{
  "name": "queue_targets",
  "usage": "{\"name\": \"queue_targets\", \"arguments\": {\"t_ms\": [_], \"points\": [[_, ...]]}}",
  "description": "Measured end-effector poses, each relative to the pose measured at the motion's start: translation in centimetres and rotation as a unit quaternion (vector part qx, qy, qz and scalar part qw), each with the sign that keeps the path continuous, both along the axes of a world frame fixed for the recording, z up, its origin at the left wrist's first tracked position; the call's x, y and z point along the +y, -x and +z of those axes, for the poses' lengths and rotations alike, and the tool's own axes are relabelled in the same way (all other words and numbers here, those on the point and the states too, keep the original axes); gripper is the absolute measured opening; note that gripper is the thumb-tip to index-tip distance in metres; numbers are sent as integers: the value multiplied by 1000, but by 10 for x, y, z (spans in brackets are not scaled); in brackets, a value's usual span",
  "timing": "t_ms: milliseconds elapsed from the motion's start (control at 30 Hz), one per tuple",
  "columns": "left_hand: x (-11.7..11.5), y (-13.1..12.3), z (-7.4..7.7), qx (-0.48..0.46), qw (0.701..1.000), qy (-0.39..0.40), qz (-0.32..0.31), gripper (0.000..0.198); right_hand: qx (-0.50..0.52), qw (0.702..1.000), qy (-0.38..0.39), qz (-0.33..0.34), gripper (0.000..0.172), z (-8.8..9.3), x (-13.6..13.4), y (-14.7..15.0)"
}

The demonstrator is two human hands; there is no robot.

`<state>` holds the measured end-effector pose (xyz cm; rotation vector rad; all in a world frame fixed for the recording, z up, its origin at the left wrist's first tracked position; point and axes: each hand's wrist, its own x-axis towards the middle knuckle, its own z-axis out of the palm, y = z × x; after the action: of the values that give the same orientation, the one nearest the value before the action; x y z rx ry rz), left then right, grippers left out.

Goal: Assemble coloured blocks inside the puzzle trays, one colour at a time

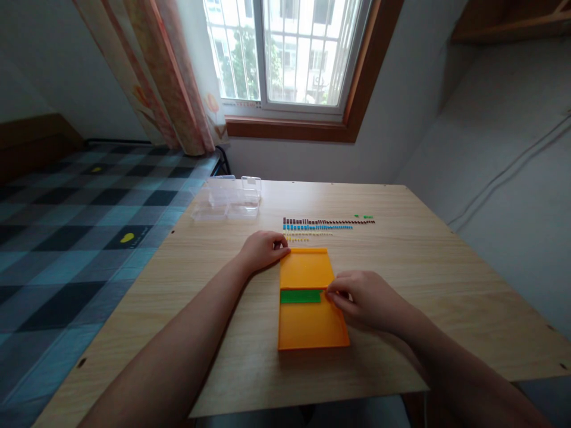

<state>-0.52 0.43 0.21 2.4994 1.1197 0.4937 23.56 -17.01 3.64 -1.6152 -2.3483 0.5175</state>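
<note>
An orange tray lies flat on the wooden table in front of me. A green strip lies across its middle. My left hand rests at the tray's far left corner, fingers curled against the rim. My right hand is at the tray's right edge, its fingertips pinched at the right end of the green strip. Beyond the tray, rows of tiny dark pieces, blue pieces and pale pieces are laid out in lines, with a few green bits at the far right.
A clear plastic compartment box sits at the table's far left corner. A bed with a blue and black checked cover adjoins the table on the left. A window and curtain are behind; a white wall stands to the right.
</note>
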Motion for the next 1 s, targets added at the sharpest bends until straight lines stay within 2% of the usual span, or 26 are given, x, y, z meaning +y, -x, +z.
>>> {"name": "queue_targets", "arguments": {"t_ms": [67,167,300,367,433,500,633,733,1000], "points": [[1,0,0,-1,1000,0,-1,15,49,998,-30,-30,20,-1,5,-8],[1,1,-1,-2,1000,2,-1,17,103,981,-115,-113,22,-2,18,-31],[2,2,-1,-6,1000,9,3,20,62,958,-196,-200,25,1,51,-75],[3,3,-1,-7,1000,10,3,23,-8,950,-184,-252,26,3,73,-98],[4,4,-2,-8,1000,10,1,24,-96,935,-140,-312,27,3,96,-118],[5,5,-3,-11,1000,10,0,24,-124,927,-111,-337,28,1,118,-133],[5,5,-3,-14,1000,9,-2,24,-145,927,-59,-341,26,-7,154,-147],[5,5,-2,-15,1000,8,-2,24,-159,926,-29,-342,25,-12,171,-148],[4,4,0,-12,1000,13,0,24,-183,923,11,-340,23,-16,187,-144]]}}
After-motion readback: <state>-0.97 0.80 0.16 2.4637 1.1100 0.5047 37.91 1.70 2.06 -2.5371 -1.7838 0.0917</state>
